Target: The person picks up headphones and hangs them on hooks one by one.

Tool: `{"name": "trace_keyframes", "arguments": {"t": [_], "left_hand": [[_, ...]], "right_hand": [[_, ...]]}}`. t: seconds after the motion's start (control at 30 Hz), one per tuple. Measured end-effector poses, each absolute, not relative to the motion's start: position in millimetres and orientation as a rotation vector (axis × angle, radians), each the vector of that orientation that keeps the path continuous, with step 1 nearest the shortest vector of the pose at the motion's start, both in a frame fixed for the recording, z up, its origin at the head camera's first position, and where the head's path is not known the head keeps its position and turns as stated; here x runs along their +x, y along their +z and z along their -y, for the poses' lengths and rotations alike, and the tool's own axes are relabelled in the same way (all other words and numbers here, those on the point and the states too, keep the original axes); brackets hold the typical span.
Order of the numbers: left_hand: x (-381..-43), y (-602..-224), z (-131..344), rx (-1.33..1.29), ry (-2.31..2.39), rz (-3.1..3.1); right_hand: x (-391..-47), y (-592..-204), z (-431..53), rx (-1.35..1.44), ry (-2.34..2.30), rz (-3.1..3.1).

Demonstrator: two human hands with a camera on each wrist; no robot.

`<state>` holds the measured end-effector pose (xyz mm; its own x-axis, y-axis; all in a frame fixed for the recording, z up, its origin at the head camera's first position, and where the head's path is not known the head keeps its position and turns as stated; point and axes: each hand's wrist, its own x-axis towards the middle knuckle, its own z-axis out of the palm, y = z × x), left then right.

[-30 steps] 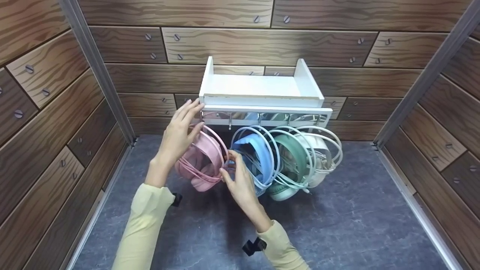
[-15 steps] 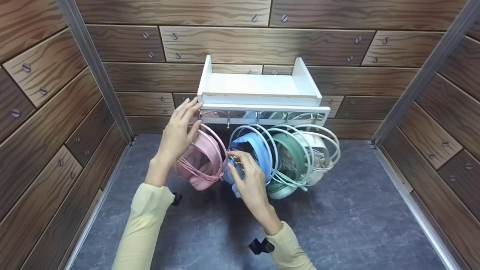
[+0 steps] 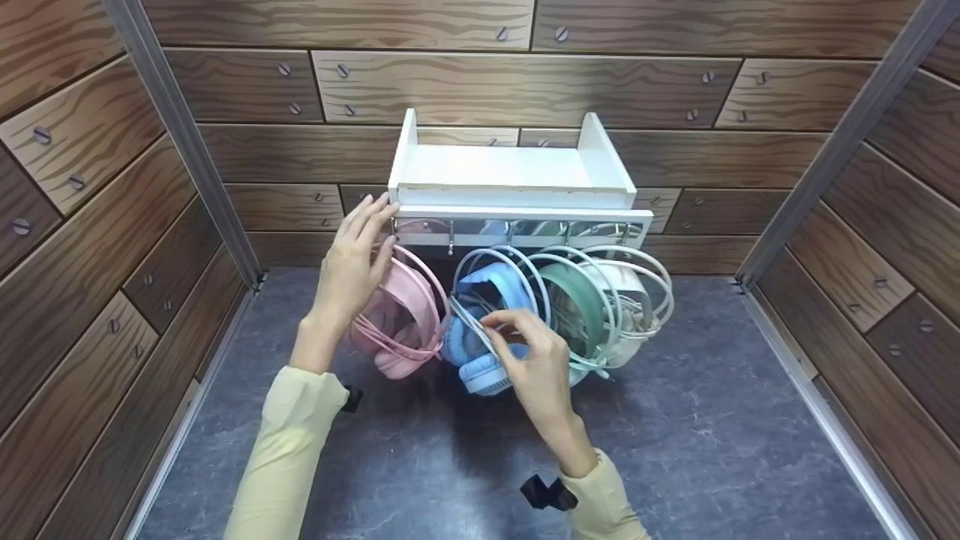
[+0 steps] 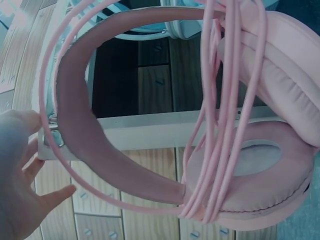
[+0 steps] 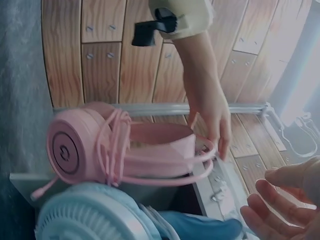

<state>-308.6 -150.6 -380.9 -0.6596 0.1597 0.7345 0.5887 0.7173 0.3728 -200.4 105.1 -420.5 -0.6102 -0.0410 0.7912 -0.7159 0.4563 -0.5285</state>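
Note:
Four-finger side of my left hand rests at the left end of a white hook rack, thumb held apart. Beside it hangs a pink headset with its cable wound in loops, seen close in the left wrist view. My right hand is at the blue headset, its fingertips near the wound cable. In the right wrist view that hand's fingers are loosely bent, with nothing visible between them. The blue ear cups face forward and left.
To the right hang a green headset and a white headset, partly overlapping. A white shelf stands above the rack. Wood-patterned walls enclose a dark grey floor.
My right hand has moved rightward from beside the pink headset to in front of the blue one. The blue headset has turned, bringing its ear cups and cable leftward. My left hand stays at the rack.

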Motion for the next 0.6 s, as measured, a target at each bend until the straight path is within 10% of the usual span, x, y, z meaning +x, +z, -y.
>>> {"name": "trace_keyframes", "arguments": {"t": [0.6], "left_hand": [[-296, -388, 128, -0.355, -0.711, 2.036]], "right_hand": [[-198, -424, -161, 0.458, 1.099, 1.967]]}}
